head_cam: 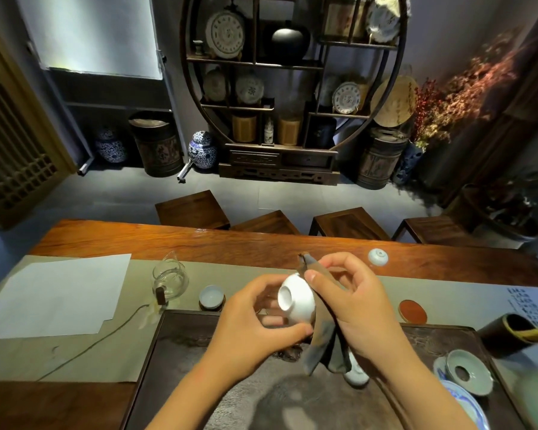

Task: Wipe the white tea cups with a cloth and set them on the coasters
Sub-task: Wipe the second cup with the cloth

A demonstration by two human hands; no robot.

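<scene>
My left hand (252,321) grips a white tea cup (297,301) tipped on its side, its foot ring facing left. My right hand (351,302) holds a brown cloth (323,339) against the cup's right side, thumb pressed near the rim; the cloth hangs down over the dark tea tray (199,367). A second white cup (212,297) stands upright on a coaster to the left. A bare red-brown coaster (412,311) lies to the right. Another white cup (378,256) sits upside down on the far table. Part of a white piece (357,375) shows below the cloth.
A glass pitcher (170,279) and white paper sheets (56,293) lie on the table runner at left. A celadon strainer (468,372) on a blue-white plate and a dark holder (507,335) stand at right. Wooden stools (193,209) line the table's far side.
</scene>
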